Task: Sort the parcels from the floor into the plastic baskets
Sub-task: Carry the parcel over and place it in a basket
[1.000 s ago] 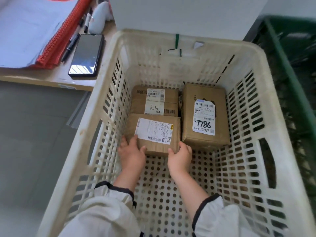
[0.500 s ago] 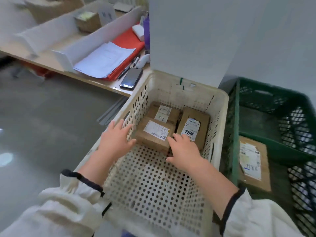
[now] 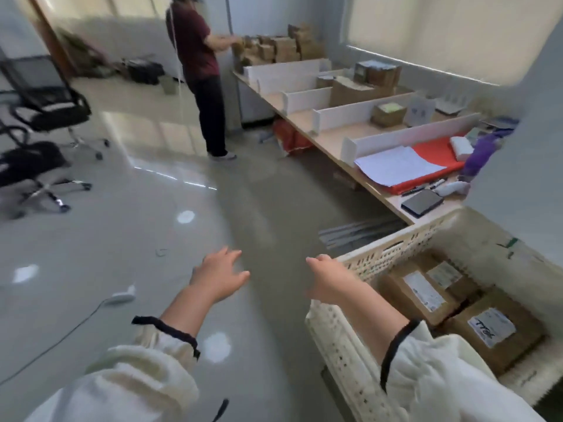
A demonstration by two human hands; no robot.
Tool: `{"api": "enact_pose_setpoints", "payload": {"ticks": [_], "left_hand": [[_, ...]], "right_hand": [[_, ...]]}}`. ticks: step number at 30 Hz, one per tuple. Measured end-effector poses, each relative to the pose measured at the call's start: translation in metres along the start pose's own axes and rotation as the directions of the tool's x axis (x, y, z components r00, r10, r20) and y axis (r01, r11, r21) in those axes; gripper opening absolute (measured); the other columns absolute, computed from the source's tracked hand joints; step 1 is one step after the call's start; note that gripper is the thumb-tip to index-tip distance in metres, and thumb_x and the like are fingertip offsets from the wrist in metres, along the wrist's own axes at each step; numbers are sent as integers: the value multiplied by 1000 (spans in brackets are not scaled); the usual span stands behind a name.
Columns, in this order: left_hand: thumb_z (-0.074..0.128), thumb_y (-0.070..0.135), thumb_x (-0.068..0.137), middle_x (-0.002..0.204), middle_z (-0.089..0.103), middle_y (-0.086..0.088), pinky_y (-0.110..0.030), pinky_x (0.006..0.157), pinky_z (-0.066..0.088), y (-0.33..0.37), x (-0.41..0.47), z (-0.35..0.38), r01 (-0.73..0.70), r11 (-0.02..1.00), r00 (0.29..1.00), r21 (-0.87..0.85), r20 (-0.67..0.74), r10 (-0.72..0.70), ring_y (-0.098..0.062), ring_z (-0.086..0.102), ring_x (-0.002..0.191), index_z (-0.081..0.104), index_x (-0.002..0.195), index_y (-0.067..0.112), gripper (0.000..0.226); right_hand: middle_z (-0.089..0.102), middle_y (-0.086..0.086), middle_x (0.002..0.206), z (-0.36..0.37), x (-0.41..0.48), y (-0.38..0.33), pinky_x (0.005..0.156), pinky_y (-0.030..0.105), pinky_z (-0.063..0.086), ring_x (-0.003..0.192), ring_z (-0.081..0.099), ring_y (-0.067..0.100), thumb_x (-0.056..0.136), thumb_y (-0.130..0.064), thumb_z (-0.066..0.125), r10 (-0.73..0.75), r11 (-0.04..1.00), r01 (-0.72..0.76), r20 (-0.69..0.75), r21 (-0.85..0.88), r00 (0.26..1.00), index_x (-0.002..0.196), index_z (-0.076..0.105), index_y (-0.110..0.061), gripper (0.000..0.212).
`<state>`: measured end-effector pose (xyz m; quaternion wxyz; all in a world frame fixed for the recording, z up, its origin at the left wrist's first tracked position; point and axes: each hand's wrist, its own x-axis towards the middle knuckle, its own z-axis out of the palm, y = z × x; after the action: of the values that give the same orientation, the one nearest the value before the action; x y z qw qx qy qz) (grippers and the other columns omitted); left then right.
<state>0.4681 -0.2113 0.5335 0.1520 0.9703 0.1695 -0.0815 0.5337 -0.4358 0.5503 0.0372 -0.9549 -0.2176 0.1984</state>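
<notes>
Hands are out of the basket (image 3: pixel 345 348) now: half a second ago both were down by the front parcel, and they have since lifted clear and swung left. The left hand (image 3: pixel 217 277) hovers over the floor (image 3: pixel 128 239), fingers spread, holding nothing. The right hand (image 3: pixel 330 283) hangs just past the basket's left rim, fingers loose, also empty, its forearm crossing the near rim. Three parcels (image 3: pixel 423 292) lie in the basket, right of the right hand, untouched. Another person (image 3: pixel 199 71) stands by the far desk (image 3: pixel 332 141).
</notes>
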Motion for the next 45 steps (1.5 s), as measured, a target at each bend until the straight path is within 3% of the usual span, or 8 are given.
{"api": "enact_pose_setpoints", "payload": {"ticks": [7, 14, 18, 23, 30, 36, 40, 45], "left_hand": [[51, 54, 85, 152, 31, 6, -39, 109, 32, -205, -131, -27, 382, 920, 919, -87, -68, -388, -21, 30, 138, 37, 142, 33, 62], [51, 48, 88, 149, 37, 2, -39, 106, 35, -322, -295, -7, 737, 627, 638, -251, -46, -768, -23, 35, 135, 37, 143, 26, 61], [54, 42, 89, 144, 44, -1, -26, 97, 35, -340, -352, 19, 823, 436, 458, -365, -28, -888, -20, 43, 129, 42, 140, 25, 55], [56, 39, 87, 131, 56, -1, -31, 94, 45, -348, -371, 52, 849, 207, 264, -485, 51, -963, -21, 53, 117, 49, 134, 30, 47], [50, 40, 86, 136, 46, 2, -34, 94, 45, -359, -356, 127, 797, -56, 54, -602, 162, -985, -23, 49, 119, 39, 139, 34, 54], [51, 43, 78, 108, 60, 4, -38, 81, 53, -399, -364, 276, 760, -338, -160, -555, 343, -925, -21, 58, 97, 48, 124, 35, 47], [53, 41, 79, 147, 31, 0, -48, 102, 39, -455, -359, 425, 776, -396, -258, -491, 326, -909, -29, 32, 132, 30, 139, 33, 65], [50, 34, 86, 157, 11, -8, -48, 109, 32, -545, -342, 610, 784, -412, -247, -465, 376, -893, -33, 16, 142, 15, 149, 23, 73]], "right_hand": [[41, 8, 137, 47, 14, -210, 95, 39, 42, 124, 43, 31, 80, -40, 67, -342, 929, 360, 165, -90, 925, 138, 36, -16, 70], [35, 8, 144, 111, -7, -379, 99, 33, 39, 128, 41, 28, 84, -43, 62, -587, 696, 699, 431, -165, 685, 145, 28, -15, 75], [39, 7, 141, 142, -18, -442, 100, 35, 41, 126, 44, 28, 83, -40, 61, -654, 535, 823, 524, -190, 546, 141, 35, -18, 67], [47, 5, 134, 177, -8, -487, 92, 30, 45, 120, 49, 26, 83, -43, 63, -676, 334, 926, 641, -174, 364, 137, 38, -17, 65], [45, 5, 137, 233, 25, -525, 85, 26, 42, 121, 49, 23, 86, -45, 57, -641, 168, 965, 721, -202, 262, 139, 37, -15, 64], [32, 4, 150, 393, 23, -543, 103, 32, 37, 133, 38, 23, 89, -43, 54, -636, 30, 997, 769, -67, 71, 147, 27, -19, 68], [33, 4, 148, 559, 47, -555, 104, 34, 38, 133, 38, 23, 89, -43, 54, -606, -17, 999, 796, -40, 22, 146, 29, -19, 68], [29, 3, 151, 766, 100, -575, 108, 31, 32, 136, 34, 20, 90, -43, 53, -611, -89, 995, 787, 43, -89, 148, 26, -19, 68]]}}
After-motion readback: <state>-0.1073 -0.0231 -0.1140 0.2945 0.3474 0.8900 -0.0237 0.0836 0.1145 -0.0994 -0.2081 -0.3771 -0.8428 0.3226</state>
